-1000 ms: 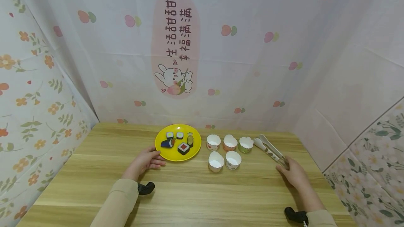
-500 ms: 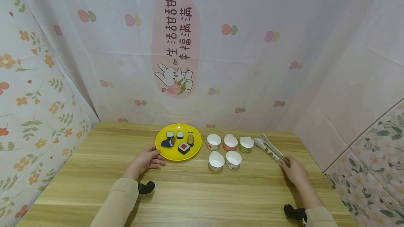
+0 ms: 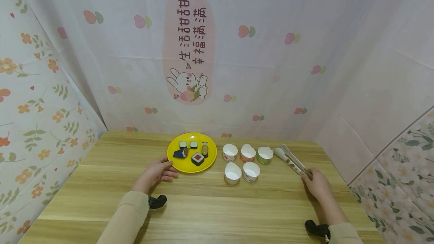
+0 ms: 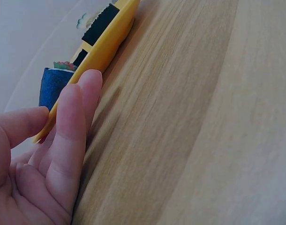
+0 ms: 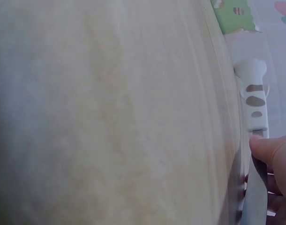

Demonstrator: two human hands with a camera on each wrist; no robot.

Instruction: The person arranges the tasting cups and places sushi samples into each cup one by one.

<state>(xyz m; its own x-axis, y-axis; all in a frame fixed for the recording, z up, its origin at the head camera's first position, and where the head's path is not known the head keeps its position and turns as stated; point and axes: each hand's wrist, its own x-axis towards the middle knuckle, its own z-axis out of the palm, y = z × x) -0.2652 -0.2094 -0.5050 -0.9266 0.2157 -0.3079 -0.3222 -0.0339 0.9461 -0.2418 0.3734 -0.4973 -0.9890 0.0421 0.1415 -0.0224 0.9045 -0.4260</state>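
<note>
At the back left of the table lies a yellow plate [image 3: 190,138]. My left hand [image 3: 156,172] pinches its near-left rim, thumb on top and fingers underneath, as the left wrist view shows. Toy sushi sits on the plate: a dark blue hand roll [image 4: 54,89] near my thumb, a larger roll with a red centre [image 3: 197,158], a tan-topped piece [image 3: 205,150] and two small white-topped rolls [image 3: 193,145]. On the right, my right hand [image 3: 318,185] grips the metal part of the tongs [image 3: 292,161]. Their white, brown-spotted tips point away toward the back wall, spread apart.
Between plate and tongs stand several paper baking cups in two rows, among them a green cup [image 3: 265,157] beside the tong tips and a front cup [image 3: 251,172]. A printed curtain [image 3: 271,86] hangs behind the wooden table [image 3: 210,214].
My right thumb has closed in on the tongs, and the right hand has shifted very slightly. The left hand, plate and cups keep their places.
</note>
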